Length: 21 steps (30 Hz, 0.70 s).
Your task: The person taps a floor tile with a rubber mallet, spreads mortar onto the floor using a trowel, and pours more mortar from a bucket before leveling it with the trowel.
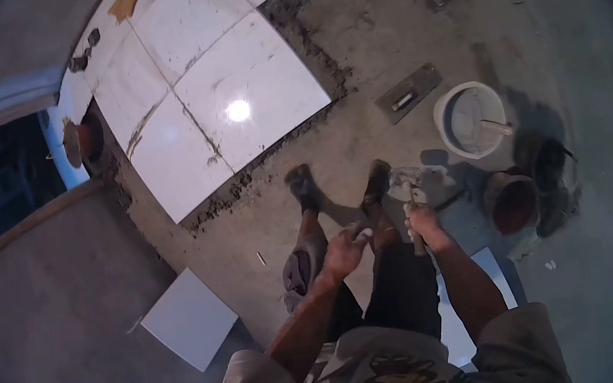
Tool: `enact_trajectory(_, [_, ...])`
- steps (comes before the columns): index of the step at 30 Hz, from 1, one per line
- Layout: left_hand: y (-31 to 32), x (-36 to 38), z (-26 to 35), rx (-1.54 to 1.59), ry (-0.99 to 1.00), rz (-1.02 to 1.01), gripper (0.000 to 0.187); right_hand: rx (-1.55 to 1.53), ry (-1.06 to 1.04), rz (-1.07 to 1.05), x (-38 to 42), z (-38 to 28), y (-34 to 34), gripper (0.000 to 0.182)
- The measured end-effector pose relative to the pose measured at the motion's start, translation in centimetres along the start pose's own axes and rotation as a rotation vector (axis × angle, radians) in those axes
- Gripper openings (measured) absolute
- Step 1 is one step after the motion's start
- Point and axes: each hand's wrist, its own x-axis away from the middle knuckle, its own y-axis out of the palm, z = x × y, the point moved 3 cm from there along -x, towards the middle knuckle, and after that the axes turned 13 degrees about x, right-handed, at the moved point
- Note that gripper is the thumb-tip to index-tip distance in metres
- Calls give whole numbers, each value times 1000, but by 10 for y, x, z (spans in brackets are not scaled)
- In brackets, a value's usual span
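Note:
My left hand [346, 252] is closed in front of my knees, its fingers curled. A small pale spot shows at its fingertips, and I cannot make out what it grips. In my right hand [425, 223] is a slim tool with a brown handle [418, 245], held upright in the view, its butt below the fist. Its upper end overlaps a pale, crumpled patch [408, 177] on the floor beside my foot. Beyond my feet lie large glossy white tiles [260, 80], edged with rough mortar [243, 183].
A flat trowel [417, 86] lies beside a white bucket [440, 119] holding a grey mix and a handled tool [498, 126]. Dark buckets [510, 200] stand to the right. A loose tile [190, 320] is at lower left, another [458, 319] behind my right arm. A reddish bucket [85, 141] stands near the doorway.

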Motion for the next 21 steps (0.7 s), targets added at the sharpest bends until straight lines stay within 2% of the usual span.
enact_trajectory(1, [13, -12, -11, 99, -66, -32, 48, 17, 23, -38, -50, 30, 14, 22])
enact_trajectory(3, [30, -41, -44, 198, -161, -56, 49, 196, -377, 44, -136, 63, 41, 26])
enact_trajectory(4, [34, -56, -64, 206, -199, 27, 50, -124, 147, -9, -107, 6, 45, 35])
enact_trajectory(5, [36, -74, -82, 215, -228, 118, 50, -114, 159, -28, -121, -11, 51, 35])
enact_trajectory(7, [39, -106, -117, 211, -299, 116, 51, -270, 152, -52, -160, -13, 82, 40])
enact_trajectory(8, [41, -125, -134, 247, -291, 178, 48, -370, 43, 39, -191, -5, 105, 44])
enact_trajectory(9, [41, -145, -149, 277, -276, 236, 45, -374, 51, 21, -216, -4, 125, 44])
enact_trajectory(10, [36, -156, -142, 434, -252, 261, 45, -345, -101, 67, -233, -3, 144, 45])
enact_trajectory(11, [32, -168, -147, 426, -274, 263, 45, -313, -261, 115, -250, -4, 161, 45])
enact_trajectory(12, [29, -179, -153, 417, -304, 272, 45, -308, -245, 107, -268, 12, 186, 45])
enact_trajectory(14, [29, -196, -162, 376, -414, 249, 45, -230, -251, 0, -297, 73, 243, 42])
enact_trajectory(15, [27, -199, -157, 392, -412, 216, 45, -191, -256, -30, -301, 88, 250, 40])
enact_trajectory(17, [23, -203, -135, 630, -147, 145, 44, -864, -632, -590, -273, 54, 241, 40])
enact_trajectory(18, [19, -199, -130, 508, -246, 76, 41, -834, -636, -531, -268, 38, 225, 40])
enact_trajectory(19, [28, -196, -144, 429, -211, 127, 38, -29, -611, -110, -278, 27, 208, 39])
enact_trajectory(20, [35, -198, -163, 492, -336, 93, 38, 763, -497, 305, -288, 9, 188, 38])
enact_trajectory(21, [37, -201, -173, 545, -468, 63, 38, 569, -500, 409, -286, -30, 160, 28])
